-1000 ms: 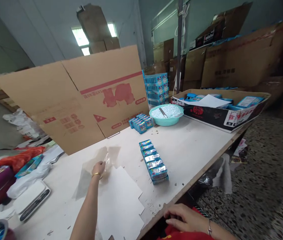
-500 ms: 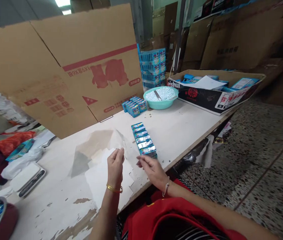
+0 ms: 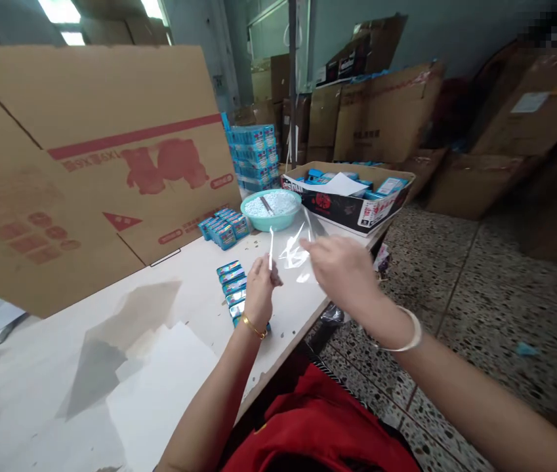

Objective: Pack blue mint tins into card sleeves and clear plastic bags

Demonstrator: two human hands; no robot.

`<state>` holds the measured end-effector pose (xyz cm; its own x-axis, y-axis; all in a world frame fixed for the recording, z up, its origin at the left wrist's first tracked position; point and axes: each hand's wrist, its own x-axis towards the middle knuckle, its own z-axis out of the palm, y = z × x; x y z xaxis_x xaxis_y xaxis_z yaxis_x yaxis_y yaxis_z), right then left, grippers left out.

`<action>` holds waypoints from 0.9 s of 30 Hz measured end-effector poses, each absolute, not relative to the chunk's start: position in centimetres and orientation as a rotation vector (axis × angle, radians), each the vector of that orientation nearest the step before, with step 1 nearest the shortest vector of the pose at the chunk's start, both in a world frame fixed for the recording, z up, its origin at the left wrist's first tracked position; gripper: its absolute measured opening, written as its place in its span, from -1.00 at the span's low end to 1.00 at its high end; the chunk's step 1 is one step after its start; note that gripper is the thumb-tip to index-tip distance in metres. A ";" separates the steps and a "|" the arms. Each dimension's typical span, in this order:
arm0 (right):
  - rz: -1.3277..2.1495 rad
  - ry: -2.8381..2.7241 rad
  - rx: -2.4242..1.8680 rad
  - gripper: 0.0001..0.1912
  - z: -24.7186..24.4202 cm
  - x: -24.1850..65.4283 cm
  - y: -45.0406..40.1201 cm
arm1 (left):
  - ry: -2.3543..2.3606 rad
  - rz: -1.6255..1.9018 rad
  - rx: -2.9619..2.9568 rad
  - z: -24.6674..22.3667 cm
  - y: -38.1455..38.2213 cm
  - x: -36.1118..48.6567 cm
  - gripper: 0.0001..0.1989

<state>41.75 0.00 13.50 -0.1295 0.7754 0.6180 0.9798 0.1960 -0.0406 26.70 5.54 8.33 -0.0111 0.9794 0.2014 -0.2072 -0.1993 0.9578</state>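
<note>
A clear plastic bag [image 3: 295, 252] is stretched between my two hands above the table's right part. My left hand [image 3: 261, 288] pinches its left edge, just over a row of small blue packs [image 3: 231, 283]. On the other side my right hand [image 3: 342, 272], blurred by motion, has its fingers closed on the bag's right side. Beyond the bag stands a turquoise basin [image 3: 278, 223] of small pale pellets with a dark tool lying in them. A cluster of blue packs [image 3: 224, 229] sits left of the basin.
A large cardboard sheet [image 3: 111, 144] stands upright at the back left. An open carton [image 3: 337, 206] of blue packets is at the table's right end. White paper [image 3: 165, 393] lies front left. Stacked blue packs [image 3: 253, 154] rise behind the basin.
The view has turned to the right. The clear bag now shows spread between my hands, which have risen and moved apart, my right hand away to the right.
</note>
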 end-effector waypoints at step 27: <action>-0.199 -2.070 -1.970 -0.58 6.9 44.6 4.1 | 0.990 -0.037 2.678 1.4 6.6 32.7 -0.77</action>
